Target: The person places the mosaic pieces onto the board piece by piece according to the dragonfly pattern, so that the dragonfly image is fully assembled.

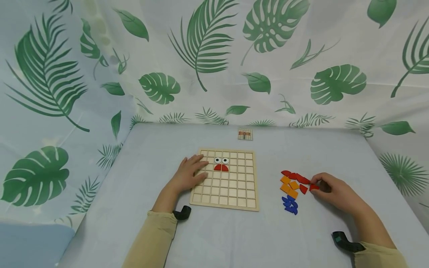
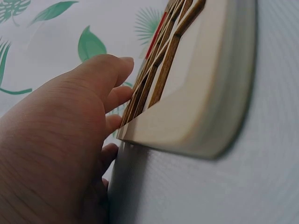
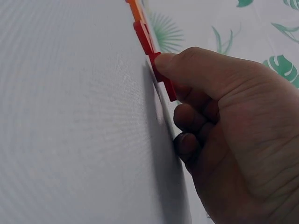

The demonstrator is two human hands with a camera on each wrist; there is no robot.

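Observation:
A square wooden grid board (image 1: 232, 203) lies on the table, with two round eye pieces (image 1: 221, 160) and two red quarter-circle pieces (image 1: 221, 168) below them in its cells. My left hand (image 1: 189, 174) rests on the board's left edge (image 2: 173, 126), fingers spread over the outer cells. Off to the right, my right hand (image 1: 338, 191) pinches a red quarter-circle piece (image 1: 314, 187) between thumb and forefinger, low over the cloth. In the right wrist view the thumb covers part of the red piece (image 3: 156, 65); other red pieces (image 1: 302, 178) lie just left of it.
Orange squares (image 1: 289, 187) and blue curved pieces (image 1: 290, 204) lie grouped between the board and my right hand. A small pattern card (image 1: 245, 134) is at the back of the table. Leaf-print cloth (image 1: 214, 100) hangs behind and at both sides.

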